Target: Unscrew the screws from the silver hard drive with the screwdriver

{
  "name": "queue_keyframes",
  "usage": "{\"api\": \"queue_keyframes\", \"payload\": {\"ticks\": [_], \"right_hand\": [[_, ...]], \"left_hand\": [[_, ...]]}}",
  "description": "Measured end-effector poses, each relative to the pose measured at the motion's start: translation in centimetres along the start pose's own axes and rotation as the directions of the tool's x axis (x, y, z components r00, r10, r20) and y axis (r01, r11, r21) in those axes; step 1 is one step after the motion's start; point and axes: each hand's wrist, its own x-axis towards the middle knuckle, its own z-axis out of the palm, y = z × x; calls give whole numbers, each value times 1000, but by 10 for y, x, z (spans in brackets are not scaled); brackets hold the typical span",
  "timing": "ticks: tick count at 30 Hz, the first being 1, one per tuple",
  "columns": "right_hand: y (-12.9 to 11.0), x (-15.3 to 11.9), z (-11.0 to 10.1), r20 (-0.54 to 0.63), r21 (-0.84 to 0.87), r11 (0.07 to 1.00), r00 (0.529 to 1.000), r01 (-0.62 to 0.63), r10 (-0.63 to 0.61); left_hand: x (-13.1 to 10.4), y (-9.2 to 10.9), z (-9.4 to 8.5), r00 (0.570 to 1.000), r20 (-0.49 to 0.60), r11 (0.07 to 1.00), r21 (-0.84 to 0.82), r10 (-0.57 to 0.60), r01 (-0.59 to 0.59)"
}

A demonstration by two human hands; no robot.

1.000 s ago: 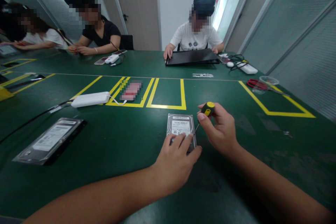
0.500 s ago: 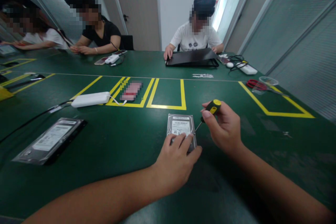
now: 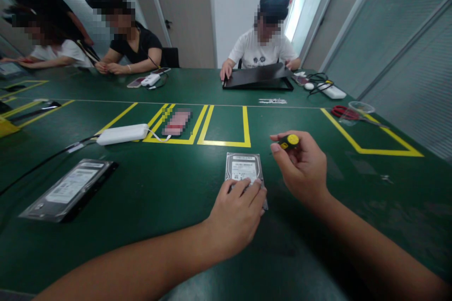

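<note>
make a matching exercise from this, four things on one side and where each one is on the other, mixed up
1 screwdriver
2 small drive
3 large drive
4 black panel

A partly under the left hand
B held by the person opposite
C in the right hand
D left of both hands, untouched

Pairs: 1-C, 2-A, 3-D, 4-B

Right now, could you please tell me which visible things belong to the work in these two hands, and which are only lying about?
In the work:
- hard drive, under the left hand
- yellow-and-black screwdriver, held in the right hand

Seemingly just lying about:
- other hard drive, at left
- white box
- pink phone
</note>
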Motion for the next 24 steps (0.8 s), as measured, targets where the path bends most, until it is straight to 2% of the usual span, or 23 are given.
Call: {"api": "queue_keyframes", "payload": {"ticks": [10,16,22,24], "right_hand": [[-15,16,-15,-28,-267,961,996,75,-86],[-13,14,-27,153,-349,927,984,140,-91],[9,-13,-40,396,-367,891,912,268,-111],[20,-22,-43,434,-351,888,892,296,-126]], "left_hand": [[-1,-2,1,1000,3,998,-54,-15,16],[0,-1,3,1000,15,998,-62,-22,23],[1,-2,3,1000,9,995,-93,-22,23],[2,-3,3,1000,9,994,-105,-23,24]]}}
